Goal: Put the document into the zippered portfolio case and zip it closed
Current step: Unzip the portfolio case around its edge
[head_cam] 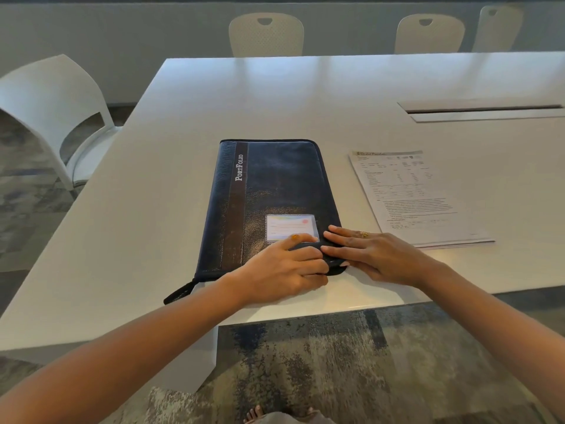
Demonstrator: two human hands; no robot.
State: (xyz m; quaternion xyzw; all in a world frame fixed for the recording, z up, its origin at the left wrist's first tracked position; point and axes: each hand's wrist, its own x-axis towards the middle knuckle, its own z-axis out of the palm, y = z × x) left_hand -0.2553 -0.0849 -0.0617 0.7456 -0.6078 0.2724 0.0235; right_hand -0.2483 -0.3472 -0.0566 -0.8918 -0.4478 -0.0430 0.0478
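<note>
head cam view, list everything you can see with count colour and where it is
portfolio case: 1, dark blue with a brown stripe, flat on the table's near middle
document: 1 thin stack, white printed sheets, on the table right of the case
table: 1, white, fills the middle
cable slot: 1, grey, in the table at far right
chairs: 4, white, three along the far side, one at left
carpet: patterned grey and blue, below
left hand: on the case's near right corner
right hand: beside it, wearing a gold ring, fingers on the same corner
</note>
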